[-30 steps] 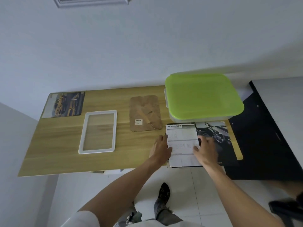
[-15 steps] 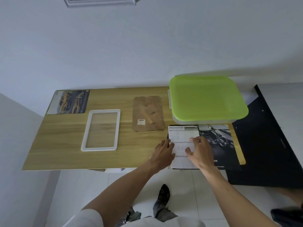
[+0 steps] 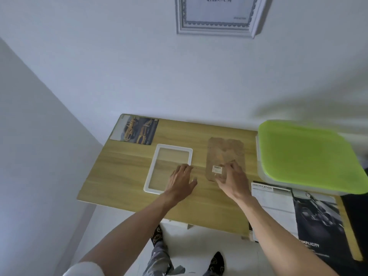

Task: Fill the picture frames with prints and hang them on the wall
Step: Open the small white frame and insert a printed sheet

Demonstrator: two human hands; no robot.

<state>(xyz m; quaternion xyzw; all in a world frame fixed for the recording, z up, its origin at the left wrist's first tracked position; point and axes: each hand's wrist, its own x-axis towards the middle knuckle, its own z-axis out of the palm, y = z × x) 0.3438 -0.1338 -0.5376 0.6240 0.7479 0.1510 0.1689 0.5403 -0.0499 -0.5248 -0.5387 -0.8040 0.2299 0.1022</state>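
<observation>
A white picture frame point(image 3: 157, 168) lies flat on the wooden table point(image 3: 127, 182), empty, with the wood showing through it. My left hand point(image 3: 180, 181) hovers over its near right corner with spread, relaxed fingers. To the right lies the brown backing board point(image 3: 225, 154) with a small white label. My right hand point(image 3: 232, 180) is at the board's near edge, fingers bent down onto it; whether it grips the board is unclear. A car print point(image 3: 137, 130) lies at the table's far left corner. A brochure point(image 3: 278, 208) headed SPECIFICATION lies at the near right.
A green-lidded plastic box point(image 3: 306, 154) stands at the right, partly over the brochure. A white ornate frame point(image 3: 217, 16) hangs on the wall above the table. A grey wall closes in on the left. My feet show on the white floor below.
Both hands have left the brochure and moved left, the left to the white frame and the right to the backing board. The view has shifted and tilted up, showing the hung frame.
</observation>
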